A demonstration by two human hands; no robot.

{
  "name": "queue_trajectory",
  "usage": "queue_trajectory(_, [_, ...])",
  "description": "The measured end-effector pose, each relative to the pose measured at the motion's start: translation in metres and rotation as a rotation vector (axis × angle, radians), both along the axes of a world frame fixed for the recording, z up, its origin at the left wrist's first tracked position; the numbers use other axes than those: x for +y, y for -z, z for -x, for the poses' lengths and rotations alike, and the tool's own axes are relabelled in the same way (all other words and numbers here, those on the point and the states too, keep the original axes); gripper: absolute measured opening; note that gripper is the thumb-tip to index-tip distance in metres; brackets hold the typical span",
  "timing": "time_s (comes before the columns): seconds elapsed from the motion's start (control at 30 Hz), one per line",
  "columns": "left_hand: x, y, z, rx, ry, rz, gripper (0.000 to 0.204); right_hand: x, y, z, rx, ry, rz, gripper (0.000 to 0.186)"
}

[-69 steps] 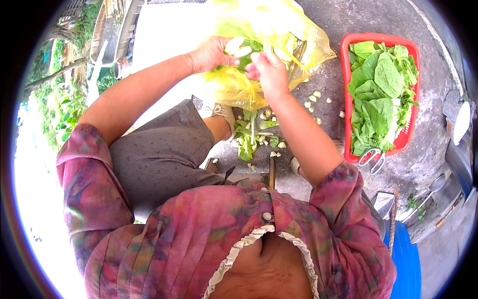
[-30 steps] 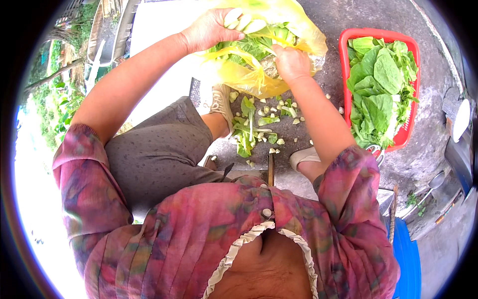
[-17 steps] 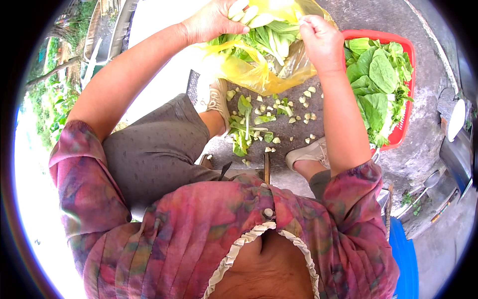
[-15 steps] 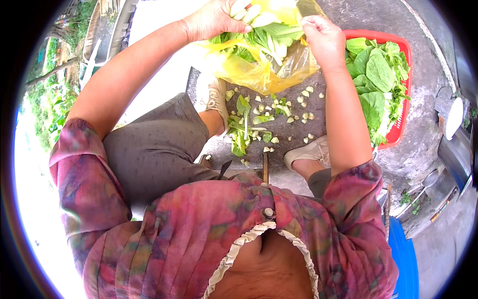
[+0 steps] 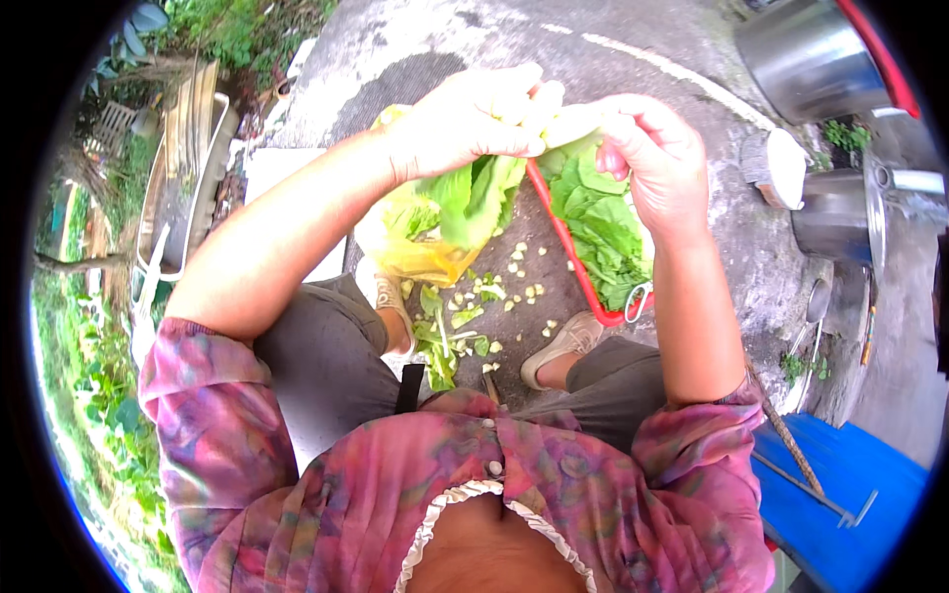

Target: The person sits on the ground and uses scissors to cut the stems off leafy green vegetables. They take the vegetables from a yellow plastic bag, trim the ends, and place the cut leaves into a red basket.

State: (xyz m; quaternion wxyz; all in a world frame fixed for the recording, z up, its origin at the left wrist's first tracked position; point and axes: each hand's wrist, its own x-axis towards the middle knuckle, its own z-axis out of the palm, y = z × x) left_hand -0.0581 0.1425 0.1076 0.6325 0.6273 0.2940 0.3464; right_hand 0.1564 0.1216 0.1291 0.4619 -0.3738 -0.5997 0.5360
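Observation:
My left hand is closed around leafy greens, whose green leaves hang below it and whose pale stem ends show at its fingertips. My right hand has its thumb and fingers bent together at the pale stem end, to the right of the left hand; bright glare blurs the contact. Below the left hand, a yellow plastic bag lies open with more greens in it. A red basket heaped with loose green leaves stands under the right hand. Pale cut stem ends and leaf scraps are scattered between my shoes.
Metal pots stand at the far right, near a white round object. A ladle lies at the right. A blue panel with a rod is at the lower right. A trough and plants border the left.
My hands have moved right, from over the yellow bag toward the red basket, with greens lifted out. The view has shifted, showing more ground and the pots at the far right.

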Motion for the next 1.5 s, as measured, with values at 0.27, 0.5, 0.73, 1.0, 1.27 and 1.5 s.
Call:
queue_trajectory(0.27, [-0.081,-0.029,-0.042,-0.060,-0.057,0.188,0.030,-0.086,-0.020,-0.021,0.168,0.099,0.085,0.011])
queue_trajectory(0.5, [-0.117,-0.030,-0.061,-0.126,-0.014,0.245,0.026,-0.116,-0.015,-0.027,0.180,0.142,0.043,0.013])
queue_trajectory(0.73, [-0.122,-0.011,-0.074,-0.112,-0.019,0.349,0.035,-0.116,0.011,-0.022,0.279,0.225,-0.070,0.020])
queue_trajectory(1.0, [-0.116,0.003,-0.081,-0.076,-0.073,0.329,0.024,-0.117,0.025,-0.015,0.510,0.020,0.319,0.025])
queue_trajectory(1.27, [-0.110,0.004,-0.084,-0.057,-0.125,0.351,0.038,-0.111,0.035,-0.011,0.517,0.107,0.422,0.024])
queue_trajectory(1.5, [-0.114,0.007,-0.088,0.013,-0.090,0.118,0.047,-0.110,0.035,-0.012,0.471,0.167,0.527,0.023])
